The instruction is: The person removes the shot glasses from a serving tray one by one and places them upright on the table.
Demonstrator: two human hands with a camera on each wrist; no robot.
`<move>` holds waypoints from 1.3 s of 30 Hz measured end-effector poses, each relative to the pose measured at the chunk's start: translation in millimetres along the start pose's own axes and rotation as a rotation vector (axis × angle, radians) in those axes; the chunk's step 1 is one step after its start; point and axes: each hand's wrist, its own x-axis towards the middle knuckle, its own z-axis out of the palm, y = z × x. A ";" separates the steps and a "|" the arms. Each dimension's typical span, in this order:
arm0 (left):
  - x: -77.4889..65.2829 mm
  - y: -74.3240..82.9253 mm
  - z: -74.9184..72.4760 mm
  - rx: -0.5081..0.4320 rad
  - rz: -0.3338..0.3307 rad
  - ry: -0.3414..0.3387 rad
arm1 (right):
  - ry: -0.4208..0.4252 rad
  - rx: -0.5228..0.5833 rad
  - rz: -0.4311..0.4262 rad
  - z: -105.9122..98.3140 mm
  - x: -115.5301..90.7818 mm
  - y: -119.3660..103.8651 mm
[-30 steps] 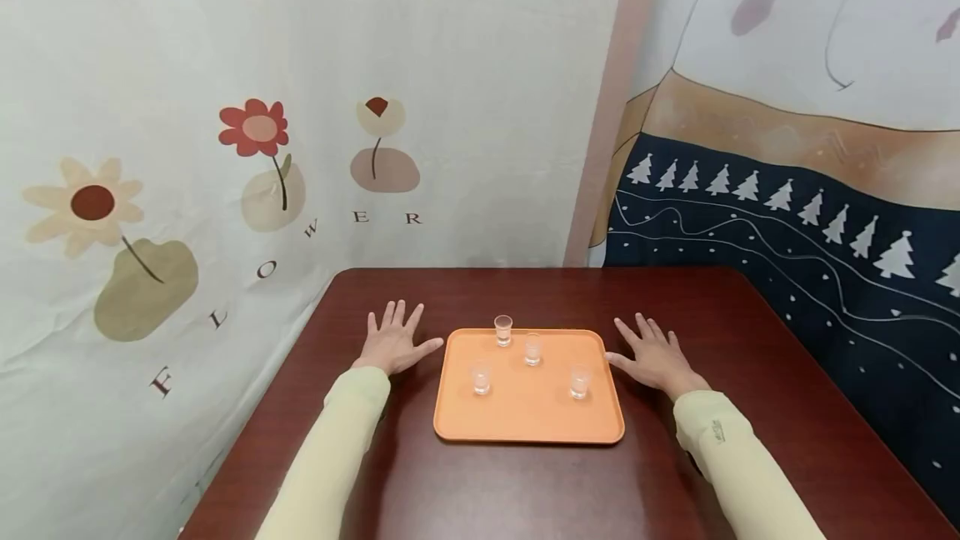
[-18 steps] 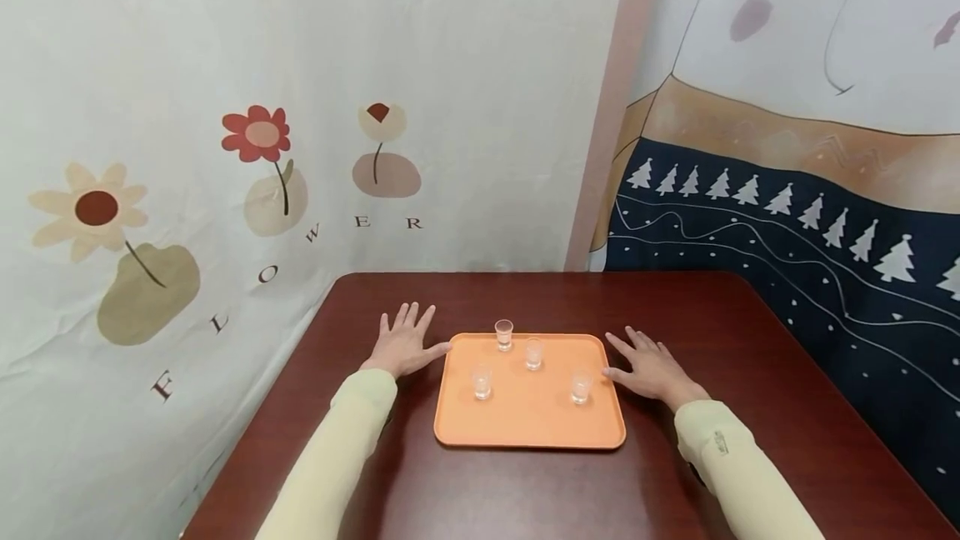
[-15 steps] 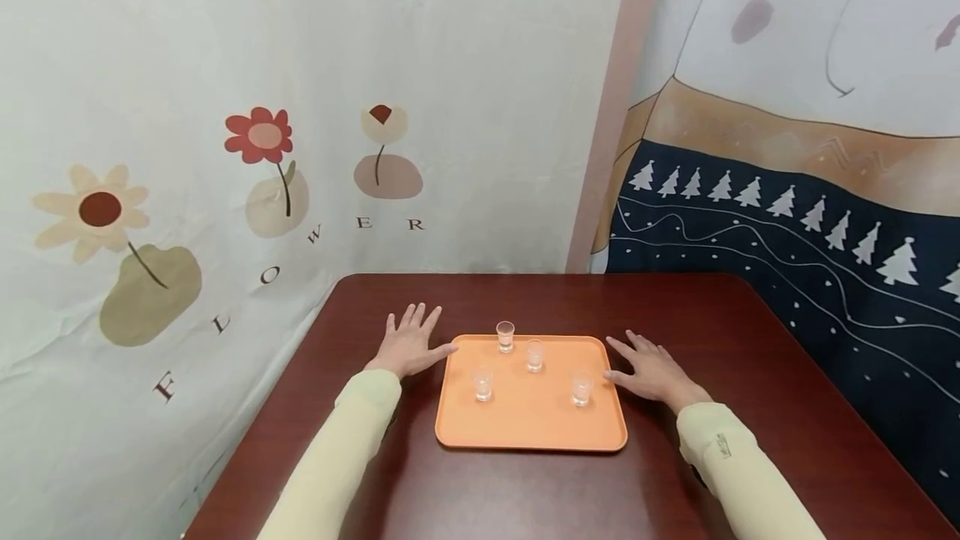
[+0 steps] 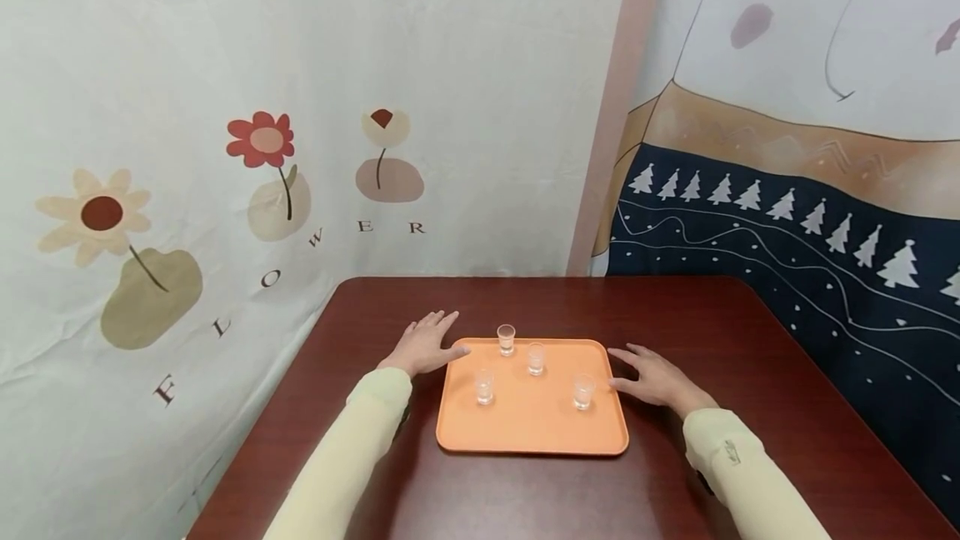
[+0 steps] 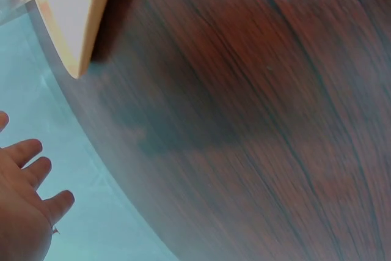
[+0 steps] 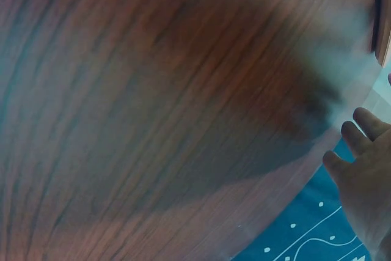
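Note:
An orange tray (image 4: 532,432) lies on the table between my hands. On it stand several small clear glasses: a back glass (image 4: 506,341) near the far rim, a middle glass (image 4: 536,360), a left glass (image 4: 484,388) and a right glass (image 4: 582,392). Each seems to hold a little clear liquid. My left hand (image 4: 422,346) is spread at the tray's far left corner, its thumb over the rim; contact cannot be made out. Beside the right rim is my right hand (image 4: 654,377), fingers extended toward the tray. Neither hand holds anything; both wrist views show loose, separated fingers.
The dark reddish-brown wooden table (image 4: 510,498) extends around the tray. A pale curtain (image 4: 480,65) with printed flowers hangs behind and left. To the right hangs a navy cloth (image 4: 750,257) printed with trees.
My left hand has moved right to the tray's corner, and its fingers have tilted. My right hand's fingers have drawn closer together near the right rim. The whole view has shifted slightly.

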 end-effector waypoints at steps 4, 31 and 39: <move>4.7 4.7 -0.1 -0.039 0.015 0.004 | -0.001 0.027 -0.005 -0.8 -0.2 -0.5; 35.9 42.1 20.7 -0.394 0.093 -0.073 | -0.027 0.075 -0.017 2.5 -9.1 2.7; 39.9 44.3 30.0 -0.438 0.105 -0.090 | -0.041 0.081 0.005 3.7 -10.6 -1.2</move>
